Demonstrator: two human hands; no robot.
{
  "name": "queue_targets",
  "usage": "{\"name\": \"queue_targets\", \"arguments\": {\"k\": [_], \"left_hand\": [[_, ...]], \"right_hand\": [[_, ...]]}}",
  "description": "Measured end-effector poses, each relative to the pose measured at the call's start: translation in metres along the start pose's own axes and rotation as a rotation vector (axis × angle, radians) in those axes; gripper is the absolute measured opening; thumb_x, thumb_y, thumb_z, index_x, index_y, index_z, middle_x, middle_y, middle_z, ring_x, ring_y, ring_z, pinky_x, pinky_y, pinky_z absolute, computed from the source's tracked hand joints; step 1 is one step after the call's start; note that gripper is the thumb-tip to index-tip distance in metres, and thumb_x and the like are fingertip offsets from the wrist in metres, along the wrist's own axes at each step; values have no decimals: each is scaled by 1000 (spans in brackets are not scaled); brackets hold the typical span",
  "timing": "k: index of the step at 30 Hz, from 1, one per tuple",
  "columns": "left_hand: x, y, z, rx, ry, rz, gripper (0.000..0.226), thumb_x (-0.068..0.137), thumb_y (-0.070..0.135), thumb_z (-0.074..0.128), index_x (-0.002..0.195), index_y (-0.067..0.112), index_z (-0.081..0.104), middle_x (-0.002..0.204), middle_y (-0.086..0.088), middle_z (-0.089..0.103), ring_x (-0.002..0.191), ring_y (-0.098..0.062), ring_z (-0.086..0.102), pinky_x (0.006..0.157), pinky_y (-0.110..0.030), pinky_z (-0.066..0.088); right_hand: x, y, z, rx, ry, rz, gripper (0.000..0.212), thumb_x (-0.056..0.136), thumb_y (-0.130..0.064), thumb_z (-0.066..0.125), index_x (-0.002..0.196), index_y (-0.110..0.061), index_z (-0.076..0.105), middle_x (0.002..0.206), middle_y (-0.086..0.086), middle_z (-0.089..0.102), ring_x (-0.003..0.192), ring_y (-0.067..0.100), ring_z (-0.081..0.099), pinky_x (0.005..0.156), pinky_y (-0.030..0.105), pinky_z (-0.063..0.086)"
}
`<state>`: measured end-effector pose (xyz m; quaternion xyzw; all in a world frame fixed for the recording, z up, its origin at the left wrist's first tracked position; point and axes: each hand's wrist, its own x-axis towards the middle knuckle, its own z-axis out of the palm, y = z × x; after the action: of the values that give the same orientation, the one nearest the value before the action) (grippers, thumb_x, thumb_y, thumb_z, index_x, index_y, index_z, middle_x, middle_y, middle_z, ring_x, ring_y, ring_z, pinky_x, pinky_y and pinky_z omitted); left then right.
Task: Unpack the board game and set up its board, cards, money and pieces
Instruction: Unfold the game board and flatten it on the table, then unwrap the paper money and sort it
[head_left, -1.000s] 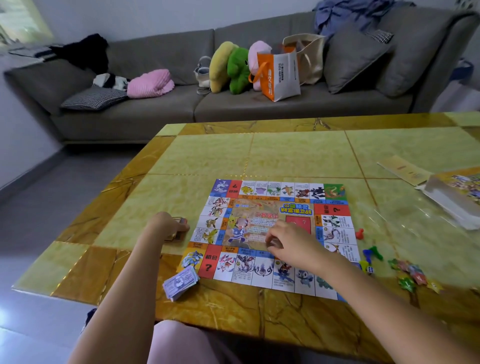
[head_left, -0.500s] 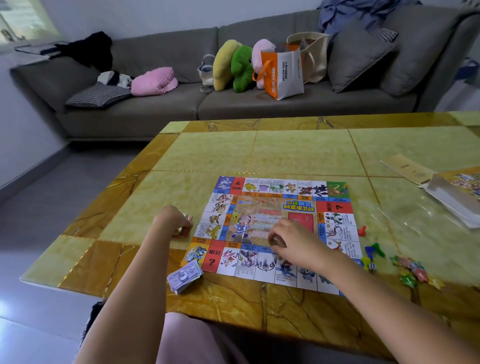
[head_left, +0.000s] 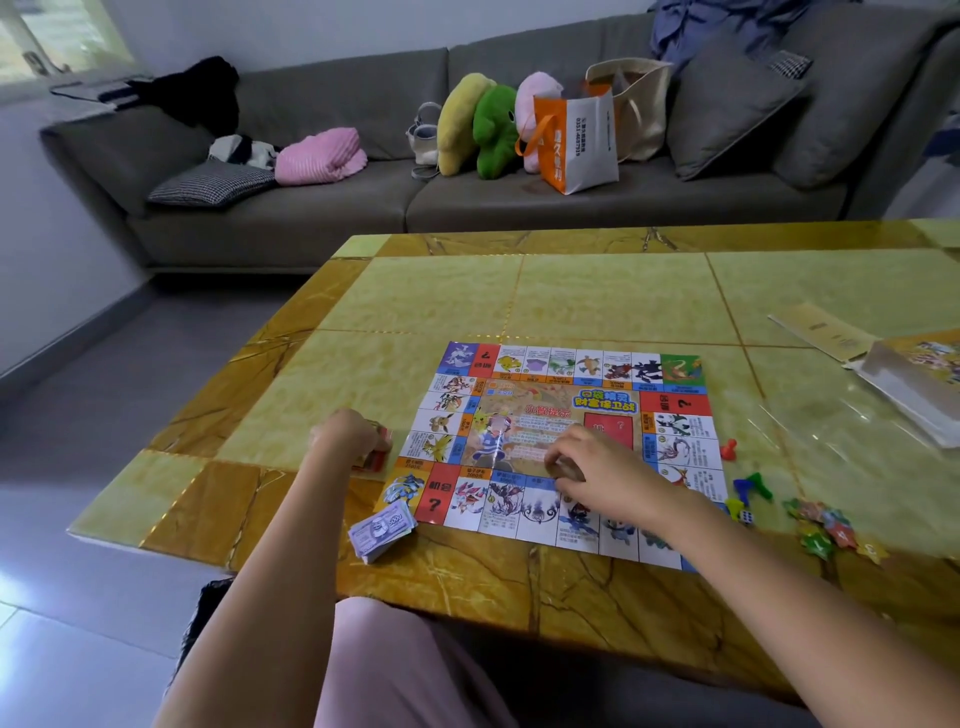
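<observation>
Board: colourful printed paper game board (head_left: 550, 395) lies flat on the yellow marble surface (head_left: 597, 301).
Left hand: left hand (head_left: 349, 434) grips a red-edged card stack (head_left: 375, 460) at the board's 9 o'clock.
Right hand: right hand (head_left: 592, 470) curls round a small brownish stack (head_left: 566, 472), probably cards, towards 6 o'clock.
Money: grey banknote pile (head_left: 382, 530) at 7 o'clock.
Tip: square each deck and set it down lightly, since the thin board probably slides.

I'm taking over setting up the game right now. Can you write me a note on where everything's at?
Left hand grips a red card stack at the left edge of the board. Right hand curls over something hidden mid-board.
Board laid flat; money stack at its near-left corner; pawns and die to its right.
Left: place cards, sort money and pieces.
</observation>
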<state>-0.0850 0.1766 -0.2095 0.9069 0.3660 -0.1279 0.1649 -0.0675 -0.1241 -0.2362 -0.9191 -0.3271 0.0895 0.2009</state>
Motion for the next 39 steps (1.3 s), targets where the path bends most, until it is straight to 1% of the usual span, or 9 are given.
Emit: {"name": "queue_targets", "arguments": {"k": [3,8,13,17,19,22,27,34,39], "left_hand": [[-1,1,1,-57,14,9,31,82,27,73,87,4,53,81,-8,57,78,-23,56,66,-31,46],[-3,-3,3,-172,29,7,33,81,24,75,82,3,49,77,-9,53,77,-24,52,61,-31,44],[0,-10,7,-240,36,12,36,79,24,76,90,3,49,89,-12,56,81,-27,54,69,-33,46],[2,-18,10,-221,51,23,32,85,28,68,78,3,49,75,-8,53,75,-26,55,60,-29,40],[2,-28,8,-234,76,13,32,86,30,66,89,0,52,78,-9,55,68,-24,55,57,-28,42],[1,-47,7,-244,142,-29,53,86,32,66,118,-4,43,100,-16,59,87,-30,60,65,-34,45],[0,-72,5,-240,190,-29,56,84,33,69,121,-1,44,119,-22,54,104,-34,54,77,-39,48],[-14,-103,13,-169,210,25,70,86,44,63,143,13,36,132,-22,38,121,-39,38,99,-43,37],[-21,-104,13,-160,222,-16,76,85,55,60,141,11,35,137,-20,33,126,-40,32,102,-50,30]], "right_hand": [[-1,2,-3,-18,-6,10,30,91,-21,59,121,-20,56,124,-3,48,113,13,46,97,27,41],[1,1,-9,-57,-41,44,28,91,-22,58,118,-17,58,119,0,51,106,15,50,93,30,44],[10,-8,-11,-100,-95,76,22,89,-22,58,110,-15,61,113,3,51,98,18,55,88,37,49],[12,-13,-12,-108,-90,95,19,90,-23,59,107,-15,61,109,2,50,91,17,55,81,34,50],[12,-15,-11,-120,-89,99,17,89,-22,59,105,-15,60,108,2,49,87,17,54,77,32,48],[11,-26,-7,-97,-62,78,21,90,-23,57,111,-16,58,114,3,49,96,17,52,79,31,46],[22,-81,3,23,-17,-138,35,93,-25,56,127,-18,52,129,-1,49,117,17,48,90,28,39],[51,-147,40,-24,-210,-400,69,88,-34,65,146,-15,34,148,6,39,136,21,34,109,31,27],[53,-154,62,-71,-295,-447,70,91,-27,62,149,-14,26,144,9,42,132,25,39,107,38,35]]}}
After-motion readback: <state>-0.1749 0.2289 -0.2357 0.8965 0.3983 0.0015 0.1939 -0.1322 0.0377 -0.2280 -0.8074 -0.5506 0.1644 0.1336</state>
